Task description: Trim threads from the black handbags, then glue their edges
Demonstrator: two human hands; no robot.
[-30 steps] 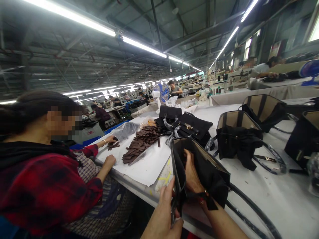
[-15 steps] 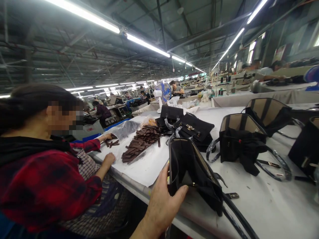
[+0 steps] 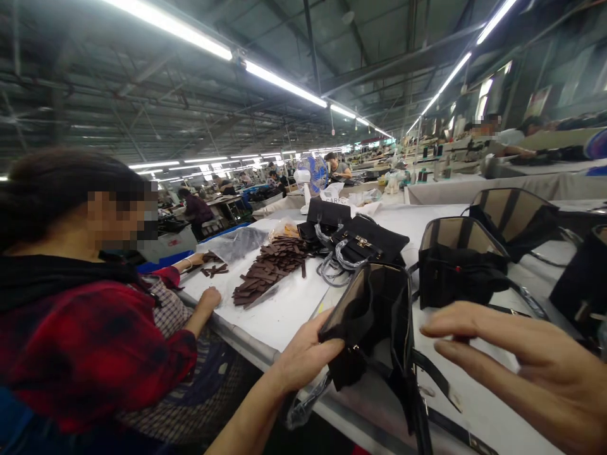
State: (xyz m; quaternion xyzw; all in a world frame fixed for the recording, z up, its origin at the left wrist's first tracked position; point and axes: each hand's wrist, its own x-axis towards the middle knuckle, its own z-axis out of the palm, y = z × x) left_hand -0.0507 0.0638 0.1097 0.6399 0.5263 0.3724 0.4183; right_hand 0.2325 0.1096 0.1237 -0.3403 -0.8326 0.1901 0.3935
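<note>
A black handbag (image 3: 349, 316) with a tan lining stands tilted near the table's front edge, its mouth spread so that I can see inside. My left hand (image 3: 303, 354) grips its left edge, thumb at the rim and fingers behind it. To the right of the bag, my right hand (image 3: 535, 373) is apart from it, with thumb and index finger separated and nothing between them. A black strap (image 3: 439, 379) hangs out by the bag's right side. Plastic wrap (image 3: 303, 407) covers a handle below my left hand.
More black bags stand on the white table: an upright one (image 3: 455, 265) at right and a closed one (image 3: 370, 240) behind. Dark brown strips (image 3: 270, 268) lie piled at centre-left. A co-worker in a red checked sleeve (image 3: 95, 354) sits at left. A fan (image 3: 315, 175) stands at the back.
My right hand has come into view from the right. The handbag has been turned and tilted, its mouth now wider, while my left hand keeps its grip on the left edge.
</note>
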